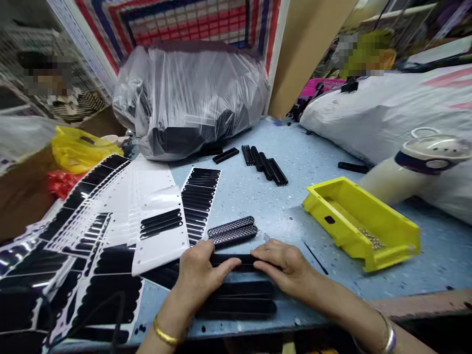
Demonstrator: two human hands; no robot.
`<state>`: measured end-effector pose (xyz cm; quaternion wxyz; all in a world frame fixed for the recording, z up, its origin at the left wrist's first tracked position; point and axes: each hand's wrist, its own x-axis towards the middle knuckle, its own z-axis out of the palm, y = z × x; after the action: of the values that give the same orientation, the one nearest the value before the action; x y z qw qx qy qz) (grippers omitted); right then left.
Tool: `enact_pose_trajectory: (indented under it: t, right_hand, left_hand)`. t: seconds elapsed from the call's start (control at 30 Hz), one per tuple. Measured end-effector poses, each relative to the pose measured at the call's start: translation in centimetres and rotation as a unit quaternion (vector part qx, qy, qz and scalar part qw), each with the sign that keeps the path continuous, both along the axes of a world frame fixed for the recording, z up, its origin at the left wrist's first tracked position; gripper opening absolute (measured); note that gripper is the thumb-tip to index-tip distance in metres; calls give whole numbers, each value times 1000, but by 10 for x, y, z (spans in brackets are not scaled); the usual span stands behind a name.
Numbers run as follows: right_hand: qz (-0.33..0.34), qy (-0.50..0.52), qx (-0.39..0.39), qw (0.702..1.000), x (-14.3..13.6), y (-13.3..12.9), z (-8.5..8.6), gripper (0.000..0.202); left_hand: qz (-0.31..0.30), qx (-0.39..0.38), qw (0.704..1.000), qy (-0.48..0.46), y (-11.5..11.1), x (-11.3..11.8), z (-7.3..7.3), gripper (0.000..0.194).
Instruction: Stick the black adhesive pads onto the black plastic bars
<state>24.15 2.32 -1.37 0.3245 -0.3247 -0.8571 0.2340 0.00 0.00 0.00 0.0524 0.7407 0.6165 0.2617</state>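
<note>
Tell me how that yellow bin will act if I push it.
The yellow bin will probably slide rather than tip, since it sits low and long on the tabletop. It looks stiff, with straight-standing walls. The small pieces heaped inside may shift if it jolts.

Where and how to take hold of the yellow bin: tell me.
The yellow bin is probably best pinched midway along its left long wall, coming from above left: that wall is thin and faces the right hand, while a pale object sits just beyond the opposite wall. Keep it level; small bits lie inside toward the near end.
</note>
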Motion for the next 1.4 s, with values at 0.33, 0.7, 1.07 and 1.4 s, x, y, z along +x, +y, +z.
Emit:
enact_pose_trajectory:
  t: [0.33,0.7,1.07,1.4]
  right_hand:
    - [-6,-15,-51,999,-3,0,7,21]
    - [-23,-28,-123,992,-4,-1,15,20]
    - [-170,67,-202,962,26,4,42,24]
    - [-185,-7,-142,972,26,-19,23,17]
  left_hand:
    - [1,-69,990,-123,10,-1,-17,45]
    - [-3,-132,964,-233,8,-7,-10,35]
    - [-20,-116,965,-233,6,-8,-12,33]
    - [-65,15,987,-144,3,-15,-15,31]
